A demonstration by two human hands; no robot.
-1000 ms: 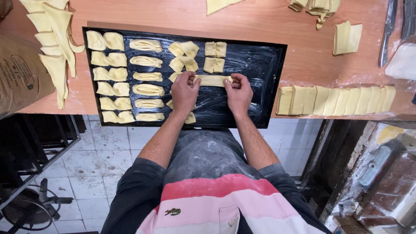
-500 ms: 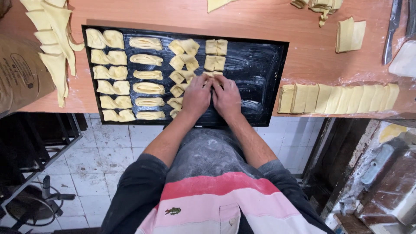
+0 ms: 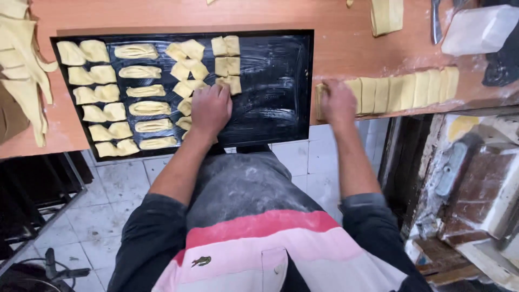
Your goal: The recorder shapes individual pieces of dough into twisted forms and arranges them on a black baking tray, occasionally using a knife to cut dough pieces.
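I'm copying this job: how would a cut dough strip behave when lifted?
Probably floppy: the dough strips look thin, and the scraps at the table edge droop. Likely light and slightly tacky; flour dusts the table beside the right hand.

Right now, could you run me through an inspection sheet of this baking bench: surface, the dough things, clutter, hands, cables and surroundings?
Surface: orange-brown wooden bench, dusted with flour at the right.
Job's things: black baking tray, greased, its left half filled with folded dough pieces in columns, its right half bare; row of cut dough strips along the bench edge.
Clutter: pile of dough trimmings at far left; white block and a metal tool at top right.
Hands: left hand rests on dough pieces on the tray; right hand is on the near end of the strip row.
Cables: nothing seen.
Surroundings: white tiled floor; dark metal frame at left; worn equipment at right.
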